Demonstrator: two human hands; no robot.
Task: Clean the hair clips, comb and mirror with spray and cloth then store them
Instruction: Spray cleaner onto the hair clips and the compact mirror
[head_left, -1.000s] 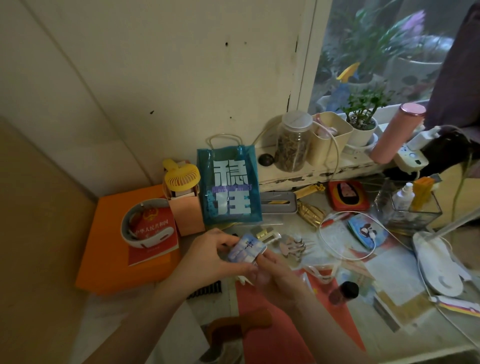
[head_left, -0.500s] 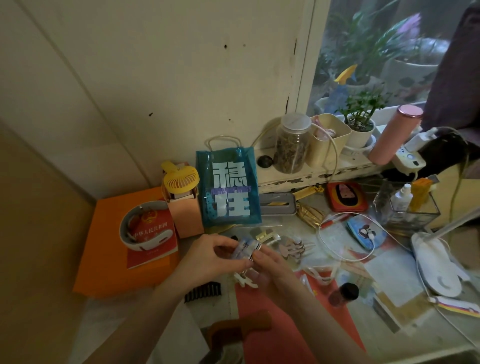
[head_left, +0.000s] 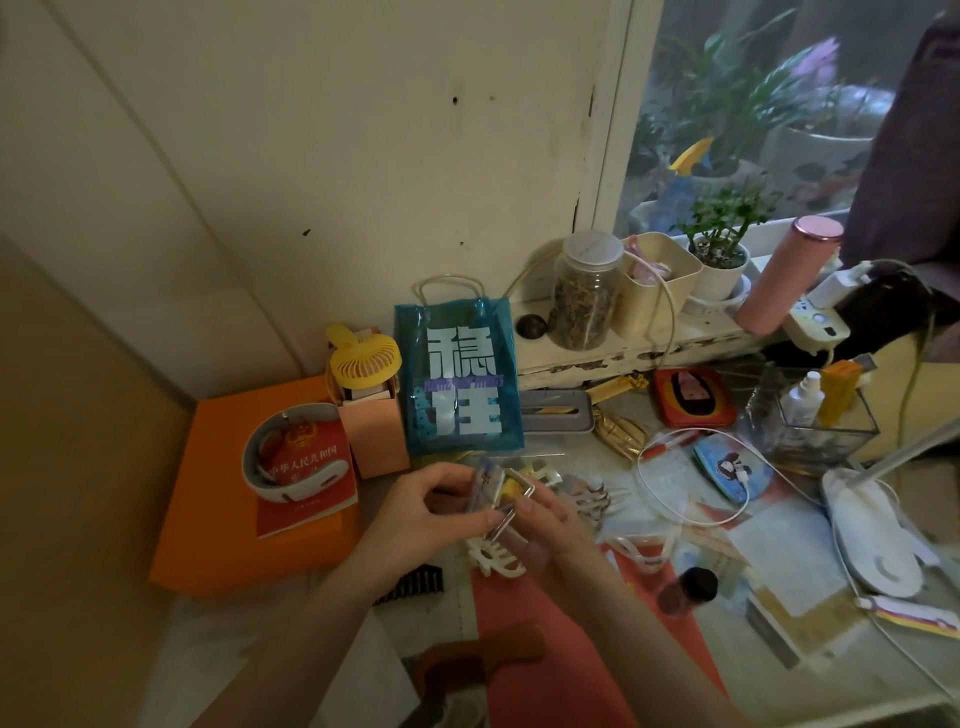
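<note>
**deskwatcher:** Head view is showing both hands meeting in the middle of the cluttered desk (head_left: 613, 691). Left hand (head_left: 421, 512) is pinching a small folding mirror (head_left: 498, 493), thumb and fingers curled round its left edge, and it's sitting open just in front of the blue bag (head_left: 457, 374).

**clipfan:** Right hand (head_left: 545, 525) is gripping the mirror's other side, fingers curled on the frame. It's blurry there, so that's possibly the lid it's holding. White claw clip (head_left: 491, 561) is lying right under the hands, more hair clips (head_left: 592, 496) just to the right, black comb (head_left: 415, 584) near the left wrist.
</note>
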